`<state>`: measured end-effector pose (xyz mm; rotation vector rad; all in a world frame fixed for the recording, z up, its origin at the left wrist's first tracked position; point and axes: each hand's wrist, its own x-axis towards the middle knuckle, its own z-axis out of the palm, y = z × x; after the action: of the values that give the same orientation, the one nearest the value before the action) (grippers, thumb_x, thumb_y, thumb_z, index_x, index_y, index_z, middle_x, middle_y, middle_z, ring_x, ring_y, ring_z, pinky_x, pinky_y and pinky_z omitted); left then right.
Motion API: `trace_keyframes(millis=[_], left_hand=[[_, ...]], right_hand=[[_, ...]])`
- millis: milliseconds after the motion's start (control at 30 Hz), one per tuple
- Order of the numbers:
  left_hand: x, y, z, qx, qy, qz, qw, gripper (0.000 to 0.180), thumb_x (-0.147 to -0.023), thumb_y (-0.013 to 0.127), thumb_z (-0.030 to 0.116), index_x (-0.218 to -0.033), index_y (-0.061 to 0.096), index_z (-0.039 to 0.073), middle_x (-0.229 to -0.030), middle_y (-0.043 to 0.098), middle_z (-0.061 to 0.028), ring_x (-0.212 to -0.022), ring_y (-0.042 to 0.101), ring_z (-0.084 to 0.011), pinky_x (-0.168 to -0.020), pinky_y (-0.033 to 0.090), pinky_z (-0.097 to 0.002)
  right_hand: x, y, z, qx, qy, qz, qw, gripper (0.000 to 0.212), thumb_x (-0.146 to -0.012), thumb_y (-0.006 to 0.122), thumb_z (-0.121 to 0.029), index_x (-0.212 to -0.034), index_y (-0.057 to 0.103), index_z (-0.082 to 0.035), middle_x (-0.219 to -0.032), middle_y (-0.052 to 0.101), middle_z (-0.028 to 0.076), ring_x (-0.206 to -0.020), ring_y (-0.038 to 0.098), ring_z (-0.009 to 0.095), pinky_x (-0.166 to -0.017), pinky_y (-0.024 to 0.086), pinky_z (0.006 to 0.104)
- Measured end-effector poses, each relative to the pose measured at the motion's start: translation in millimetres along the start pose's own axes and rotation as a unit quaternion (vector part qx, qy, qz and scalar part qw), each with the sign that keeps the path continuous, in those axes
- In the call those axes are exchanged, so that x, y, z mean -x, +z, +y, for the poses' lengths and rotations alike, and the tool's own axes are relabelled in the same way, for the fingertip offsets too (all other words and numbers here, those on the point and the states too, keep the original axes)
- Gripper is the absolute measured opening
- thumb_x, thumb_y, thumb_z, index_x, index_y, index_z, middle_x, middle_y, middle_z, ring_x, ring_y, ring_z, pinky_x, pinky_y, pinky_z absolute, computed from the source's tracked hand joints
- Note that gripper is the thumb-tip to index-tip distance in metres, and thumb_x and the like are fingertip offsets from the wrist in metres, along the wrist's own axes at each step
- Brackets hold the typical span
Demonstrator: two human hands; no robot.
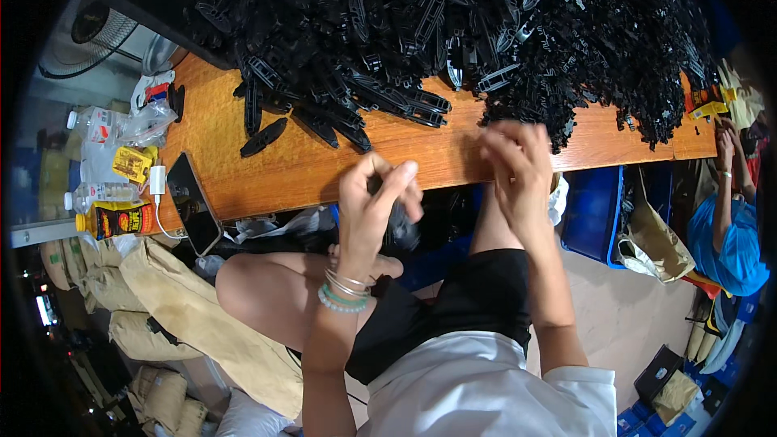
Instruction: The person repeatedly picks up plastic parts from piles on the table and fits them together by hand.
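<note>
Black slotted parts (430,18) heaped; right fingers (503,151) near.

Left hand (366,198) and right hand (522,174) up front, apart, fingers bent.
I've got the left with thumb angled up and right, fingers curled, left forearm (330,356) near vertical. Right sits slightly farther forward, fingers arched and motion-blurred, right forearm (552,291) leaning inward. Can't tell if either is gripping.
</note>
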<state>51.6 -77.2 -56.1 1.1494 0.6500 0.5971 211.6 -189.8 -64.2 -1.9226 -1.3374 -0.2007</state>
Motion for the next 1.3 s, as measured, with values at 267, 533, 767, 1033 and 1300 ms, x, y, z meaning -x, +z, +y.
trace_keyframes(millis=[267, 533, 767, 1033, 1300], left_hand=[[-49.8, 18.1, 4.0, -0.697, 0.277, -0.004, 0.661, 0.027, -0.080, 0.053, 0.003, -0.106, 0.057, 0.002, -0.080, 0.051, -0.0143, -0.062, 0.058, -0.0327, -0.056, 0.047, -0.0410], [-20.3, 12.3, 3.3, -0.636, 0.307, -0.049, 0.707, 0.022, -0.077, 0.057, 0.002, -0.099, 0.054, 0.001, -0.091, 0.049, -0.0157, -0.075, 0.058, -0.0339, -0.061, 0.047, -0.0429], [-4.7, -4.0, -5.2, -0.508, 0.321, 0.035, 0.799, 0.025, -0.070, 0.057, -0.010, -0.093, 0.052, -0.001, -0.093, 0.051, -0.0150, -0.076, 0.058, -0.0248, -0.066, 0.049, -0.0319], [16.3, 3.7, -3.4, -0.108, 0.109, -0.018, 0.988, 0.024, -0.079, 0.061, -0.007, -0.100, 0.050, -0.002, -0.073, 0.058, -0.0064, -0.051, 0.052, -0.0053, -0.041, 0.035, -0.0165], [24.3, 2.3, -2.1, -0.121, 0.075, -0.059, 0.988, 0.029, -0.078, 0.064, -0.004, -0.105, 0.053, -0.005, -0.080, 0.062, -0.0099, -0.055, 0.058, -0.0082, -0.049, 0.041, -0.0171]], right_hand=[[-24.4, 12.5, 11.8, 0.164, -0.110, -0.052, 0.979, 0.019, -0.068, 0.065, -0.010, -0.088, 0.065, -0.008, -0.102, 0.056, 0.005, -0.091, 0.049, 0.023, -0.074, 0.036, 0.0344], [-25.0, 21.1, 13.5, 0.053, -0.196, -0.062, 0.977, 0.026, -0.066, 0.062, -0.006, -0.092, 0.060, -0.001, -0.091, 0.053, 0.007, -0.081, 0.049, 0.021, -0.067, 0.038, 0.0321], [-2.7, 23.5, -2.6, -0.435, 0.126, 0.042, 0.891, 0.021, -0.080, 0.054, 0.012, -0.099, 0.059, 0.005, -0.094, 0.056, 0.008, -0.079, 0.062, 0.018, -0.068, 0.053, 0.0276], [16.1, 15.4, -16.7, -0.505, 0.144, 0.021, 0.851, 0.016, -0.083, 0.058, 0.006, -0.098, 0.063, 0.006, -0.093, 0.062, 0.009, -0.078, 0.062, 0.015, -0.073, 0.050, 0.0225], [22.4, 10.3, -49.3, -0.489, 0.284, 0.062, 0.822, 0.017, -0.081, 0.062, 0.004, -0.098, 0.065, 0.004, -0.090, 0.065, 0.009, -0.080, 0.062, 0.012, -0.073, 0.049, 0.0220]])
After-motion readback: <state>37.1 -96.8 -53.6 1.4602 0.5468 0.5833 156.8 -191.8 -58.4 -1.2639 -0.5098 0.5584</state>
